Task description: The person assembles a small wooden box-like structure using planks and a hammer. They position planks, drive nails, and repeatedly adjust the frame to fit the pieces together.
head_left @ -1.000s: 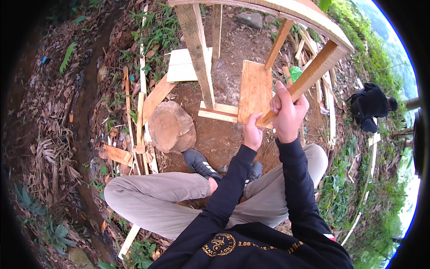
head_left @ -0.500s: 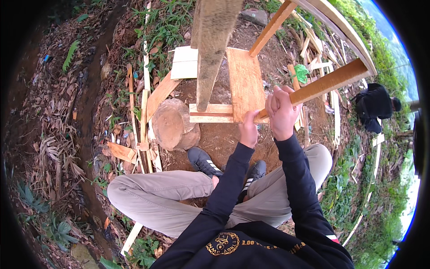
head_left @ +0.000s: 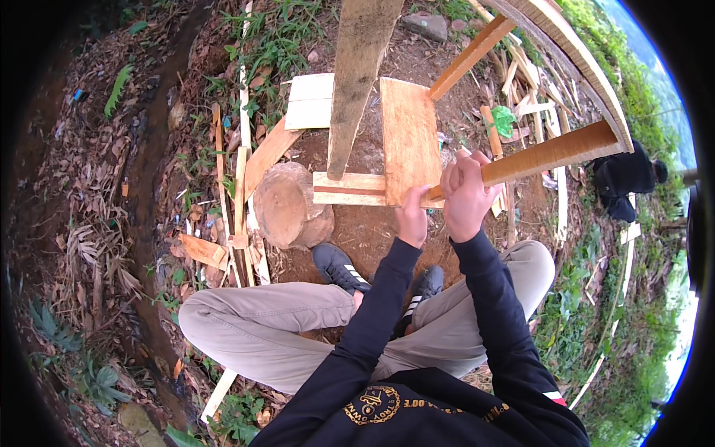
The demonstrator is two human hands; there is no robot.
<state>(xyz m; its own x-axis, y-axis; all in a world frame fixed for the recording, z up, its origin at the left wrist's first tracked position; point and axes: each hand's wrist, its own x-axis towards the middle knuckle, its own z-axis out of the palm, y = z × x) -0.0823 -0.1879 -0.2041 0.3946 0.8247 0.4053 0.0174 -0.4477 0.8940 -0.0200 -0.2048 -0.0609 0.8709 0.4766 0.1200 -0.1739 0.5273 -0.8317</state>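
A wooden frame has a flat board (head_left: 411,141), two squared wooden bars and a long curved wooden piece (head_left: 585,63) joining their raised ends. My right hand (head_left: 468,197) is closed round the lower end of the nearer bar (head_left: 555,154). Beside it my left hand (head_left: 411,217) is closed at the board's near corner, its thumb lying by the bar's end; its other fingers are largely hidden. The farther bar (head_left: 471,58) meets the board's far right corner. Left of the board, a short pale crosspiece (head_left: 348,188) meets the tip of a weathered, tapering plank (head_left: 357,82).
A round-topped stump or stone (head_left: 284,206) stands left of my feet. A white panel (head_left: 309,102), long strips (head_left: 242,179) and loose offcuts (head_left: 525,71) lie around. A green plastic scrap (head_left: 503,121) lies at right. Another person (head_left: 627,175) in dark clothes is farther right.
The frame's raised end has swung toward me and slightly right, bringing the curved piece and both bars nearer. Both hands keep their hold and have barely shifted.
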